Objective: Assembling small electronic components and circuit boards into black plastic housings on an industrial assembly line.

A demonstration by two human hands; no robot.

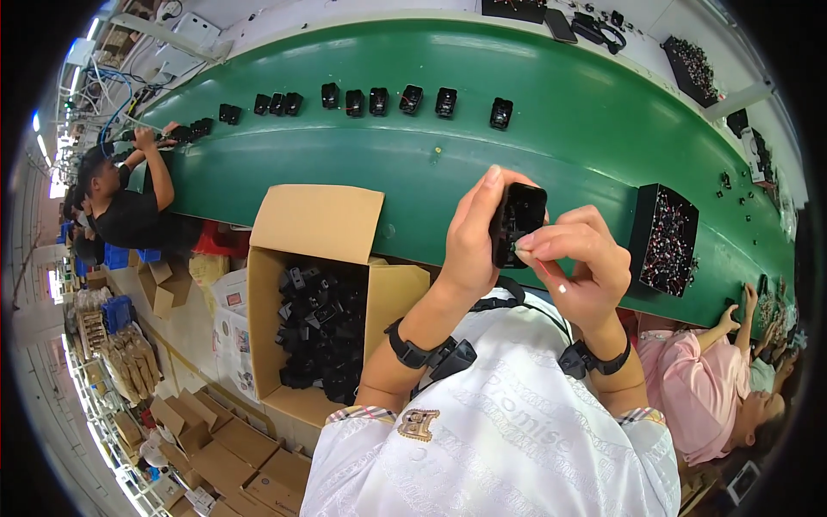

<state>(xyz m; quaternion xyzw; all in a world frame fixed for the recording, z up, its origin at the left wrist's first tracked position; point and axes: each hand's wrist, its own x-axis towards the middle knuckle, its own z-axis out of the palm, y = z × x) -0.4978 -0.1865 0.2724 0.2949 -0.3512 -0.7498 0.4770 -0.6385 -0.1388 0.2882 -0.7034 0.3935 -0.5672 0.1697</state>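
Note:
In front of my chest, my left hand (470, 239) is closed round a black plastic housing (527, 207), its hollow side facing up. My right hand (587, 258) pinches a small wired part (520, 247) between thumb and forefinger at the housing's lower end. From that pinch a short red wire trails down to a white tip (562, 289). Fingertips cover most of the small part, so its exact kind stays hidden. To the right of my right hand stands a black box (644, 226) filled with many small parts on red and dark wires.
A green conveyor belt (284, 151) carries a row of black housings (445, 102). At my left stands an open cardboard box (263, 327) of black plastic parts (319, 332). Co-workers sit at the far left (121, 198) and right (706, 379). Flattened cartons (224, 457) lie lower left.

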